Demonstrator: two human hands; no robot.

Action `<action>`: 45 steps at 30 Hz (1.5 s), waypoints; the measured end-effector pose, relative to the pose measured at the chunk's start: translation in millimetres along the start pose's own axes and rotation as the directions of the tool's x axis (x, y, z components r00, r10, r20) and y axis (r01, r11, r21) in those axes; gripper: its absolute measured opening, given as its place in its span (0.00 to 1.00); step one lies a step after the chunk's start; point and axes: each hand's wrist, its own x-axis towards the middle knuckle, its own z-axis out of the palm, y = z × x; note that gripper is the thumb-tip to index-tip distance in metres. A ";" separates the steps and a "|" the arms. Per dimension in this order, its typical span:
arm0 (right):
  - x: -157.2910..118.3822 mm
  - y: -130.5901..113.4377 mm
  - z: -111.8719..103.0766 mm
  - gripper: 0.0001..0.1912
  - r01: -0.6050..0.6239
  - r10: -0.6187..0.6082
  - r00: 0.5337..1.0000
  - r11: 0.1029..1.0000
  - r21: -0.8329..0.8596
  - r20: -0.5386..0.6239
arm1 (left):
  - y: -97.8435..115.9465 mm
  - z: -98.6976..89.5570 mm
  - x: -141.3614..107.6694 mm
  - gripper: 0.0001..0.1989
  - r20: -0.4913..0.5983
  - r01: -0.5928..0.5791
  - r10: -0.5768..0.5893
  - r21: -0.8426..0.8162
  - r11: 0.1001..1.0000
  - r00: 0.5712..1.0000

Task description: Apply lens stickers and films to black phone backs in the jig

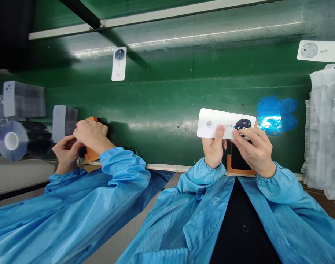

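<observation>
A white rectangular panel (215,119) with a dark round part (243,123) at its right end is held above the green bench. My left hand (213,148) grips its lower edge near the middle, thumb on the face. My right hand (254,148) holds the right end, with fingertips at the dark round part. Below the panel, partly hidden by my right hand, an orange fixture (240,171) with a black middle lies at the bench edge. Shiny blue film pieces (276,115) lie to the right of the panel.
At left, a co-worker's hands (90,134) work over another orange fixture (92,154), beside stacked panels (59,123) and a tape roll (12,141). Another white panel (118,69) lies farther back. At right are a white panel (329,51) and piled whitish sheets (325,132).
</observation>
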 end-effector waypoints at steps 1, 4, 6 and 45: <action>1.4 0.4 -1.1 0.18 -0.018 0.018 1.000 0.999 0.029 -0.003 | 0.4 0.1 0.1 0.25 0.003 -0.009 0.009 0.006 1.000 1.000; 6.7 0.6 -4.0 0.12 -0.139 0.141 0.990 0.986 0.089 -0.011 | 1.7 2.0 -2.1 0.26 0.033 -0.060 0.058 0.072 0.996 0.998; 10.7 -0.4 -5.0 0.09 -0.232 0.237 0.970 0.969 0.086 -0.048 | 1.0 3.8 -6.1 0.26 0.058 -0.101 0.094 0.135 0.986 0.994; 10.1 55.0 -9.4 0.05 -0.720 0.719 0.694 0.692 -0.049 -0.047 | -8.8 -3.7 1.7 0.34 0.169 0.046 -0.064 0.109 0.993 0.984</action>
